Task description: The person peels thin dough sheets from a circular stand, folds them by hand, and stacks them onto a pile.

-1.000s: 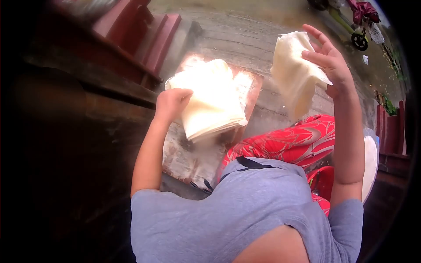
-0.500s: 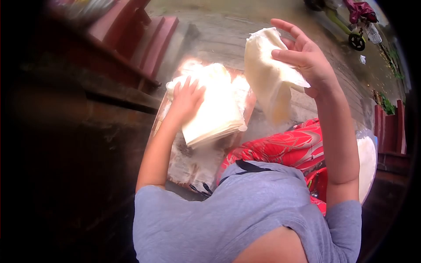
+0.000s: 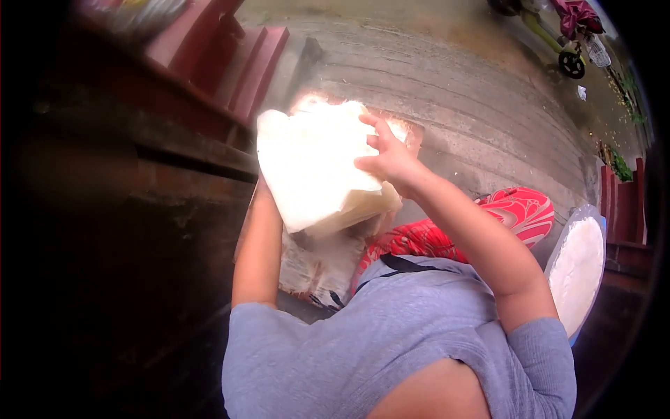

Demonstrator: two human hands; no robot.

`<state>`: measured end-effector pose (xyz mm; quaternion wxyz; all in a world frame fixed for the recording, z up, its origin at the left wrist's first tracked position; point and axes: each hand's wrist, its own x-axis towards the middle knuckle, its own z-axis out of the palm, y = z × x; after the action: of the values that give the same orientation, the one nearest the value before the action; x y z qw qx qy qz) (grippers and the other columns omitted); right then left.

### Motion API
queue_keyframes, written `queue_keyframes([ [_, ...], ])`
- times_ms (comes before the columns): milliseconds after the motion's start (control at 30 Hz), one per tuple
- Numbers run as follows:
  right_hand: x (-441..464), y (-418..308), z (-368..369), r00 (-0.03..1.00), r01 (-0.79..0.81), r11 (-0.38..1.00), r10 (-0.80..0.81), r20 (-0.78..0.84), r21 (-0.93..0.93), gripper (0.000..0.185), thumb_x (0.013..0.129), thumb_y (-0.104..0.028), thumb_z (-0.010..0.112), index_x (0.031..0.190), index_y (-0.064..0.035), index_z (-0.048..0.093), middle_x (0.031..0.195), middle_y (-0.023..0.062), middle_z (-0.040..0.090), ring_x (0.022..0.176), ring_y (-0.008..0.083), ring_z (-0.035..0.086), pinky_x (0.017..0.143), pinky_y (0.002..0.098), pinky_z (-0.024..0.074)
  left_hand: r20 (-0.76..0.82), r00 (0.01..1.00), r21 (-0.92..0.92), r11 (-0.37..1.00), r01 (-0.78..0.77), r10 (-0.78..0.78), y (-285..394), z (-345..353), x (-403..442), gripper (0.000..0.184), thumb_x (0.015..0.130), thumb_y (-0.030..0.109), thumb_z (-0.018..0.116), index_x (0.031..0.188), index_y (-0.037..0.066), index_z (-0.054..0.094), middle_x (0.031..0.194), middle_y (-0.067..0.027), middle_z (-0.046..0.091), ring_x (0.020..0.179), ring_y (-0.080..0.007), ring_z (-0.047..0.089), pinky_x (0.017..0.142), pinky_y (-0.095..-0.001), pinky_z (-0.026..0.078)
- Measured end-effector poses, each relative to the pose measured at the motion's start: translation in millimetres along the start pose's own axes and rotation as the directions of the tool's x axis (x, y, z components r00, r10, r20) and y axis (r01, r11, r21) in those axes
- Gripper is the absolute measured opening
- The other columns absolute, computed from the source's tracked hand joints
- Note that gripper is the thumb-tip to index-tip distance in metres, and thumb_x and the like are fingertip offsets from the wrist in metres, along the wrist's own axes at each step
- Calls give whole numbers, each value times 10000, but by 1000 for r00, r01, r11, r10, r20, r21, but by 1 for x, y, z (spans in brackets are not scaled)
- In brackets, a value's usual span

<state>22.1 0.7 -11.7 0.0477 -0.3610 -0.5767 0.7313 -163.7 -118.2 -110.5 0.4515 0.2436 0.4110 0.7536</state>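
A thin, cream-coloured sheet like a dough sheet (image 3: 307, 157) is spread over the top of a stack of similar sheets (image 3: 352, 216). The bright light washes out its surface. My right hand (image 3: 393, 159) is at the sheet's right side, thumb and fingers bent and apart along its edge, seeming to hold it. My left forearm (image 3: 259, 241) reaches up to the sheet's left side, where the sheet covers the hand, so its fingers are hidden. The stack rests on a low, whitish-dusted board (image 3: 314, 269) in front of me.
To my right stands an oval container with a white, flat surface (image 3: 576, 272). Red patterned fabric (image 3: 520, 213) covers my leg. Reddish-brown wooden pieces (image 3: 255, 73) are at upper left. Beyond lies a concrete floor (image 3: 481, 105), with a wheeled object (image 3: 571, 64) at top right.
My right hand has come down leftward from the raised position with its sheet, which is now over the stack. My left hand, earlier flat on the stack, is now covered by the sheet.
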Motion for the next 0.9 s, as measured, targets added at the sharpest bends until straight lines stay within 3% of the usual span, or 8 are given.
queue_keyframes([
  [100, 19, 61, -5, 997, -20, 981, 5, -74, -195, 789, 760, 87, 586, 1433, -159, 257, 1353, 188, 427, 1215, 235, 450, 955, 322, 423, 2, 925, -698, 662, 273, -379, -5, -24, -23, 506, 980, 301, 310, 1376, -7, 378, 1401, -185, 422, 1253, -354, 442, 1057, -459, 355],
  [333, 27, 33, -18, 981, 151, 987, -143, 133, -56, 870, 736, 139, 487, 1488, -130, 142, 1445, 164, 360, 1240, 209, 432, 965, 279, 402, 78, 882, -689, 614, 385, -465, 12, -15, -23, 531, 897, 156, 494, 1373, -27, 347, 1410, -215, 393, 1257, -391, 428, 1057, -521, 335],
  [433, 14, 8, -16, 860, 446, 892, -451, 238, 77, 858, 755, 128, 451, 1497, -145, 118, 1469, 160, 322, 1295, 209, 386, 1024, 286, 359, 2, 945, -466, 836, 290, -327, 23, -3, -23, 542, 849, 53, 530, 1355, -35, 358, 1346, -234, 449, 1236, -400, 447, 1062, -524, 337],
  [567, 21, 35, -21, 978, 192, 965, -172, 118, -179, 854, 750, 109, 495, 1488, -133, 141, 1452, 181, 339, 1312, 247, 369, 1027, 298, 358, 34, 880, -522, 743, 420, -474, 14, -22, -19, 523, 851, 39, 533, 1351, 1, 384, 1331, -213, 473, 1215, -387, 472, 1049, -508, 366],
  [733, 23, 62, -29, 1000, 21, 994, -23, -13, -111, 813, 731, 50, 583, 1448, -85, 223, 1415, 224, 363, 1274, 309, 405, 1008, 347, 390, -201, 872, -356, 863, 359, -446, 2, -12, -25, 396, 877, 136, 632, 1250, 66, 520, 1219, -94, 579, 1092, -244, 575, 915, -389, 500],
  [800, 20, 64, -29, 999, 46, 985, -49, -15, -168, 794, 732, 41, 584, 1436, -76, 237, 1412, 231, 364, 1261, 314, 421, 1007, 354, 393, -414, 886, 254, 909, 331, -207, -12, -26, -30, 402, 847, 171, 677, 1213, 68, 547, 1193, -71, 595, 1068, -213, 586, 869, -364, 509],
  [867, 18, 63, -30, 996, 80, 970, -86, -18, -230, 776, 732, 32, 586, 1424, -67, 250, 1409, 237, 365, 1249, 320, 437, 1005, 361, 395, -500, 842, 352, 842, 410, -201, -2, -15, -29, 399, 822, 192, 700, 1166, 53, 555, 1099, -67, 618, 995, -218, 607, 796, -353, 507],
  [900, 15, 64, -28, 987, 113, 926, -146, -65, -361, 781, 728, 6, 598, 1421, -65, 245, 1361, 221, 426, 1216, 335, 472, 996, 360, 406, -588, 803, 720, 516, 463, 100, 3, -6, -32, 366, 809, 165, 699, 1124, 41, 562, 1032, -73, 614, 953, -235, 602, 776, -356, 495],
])
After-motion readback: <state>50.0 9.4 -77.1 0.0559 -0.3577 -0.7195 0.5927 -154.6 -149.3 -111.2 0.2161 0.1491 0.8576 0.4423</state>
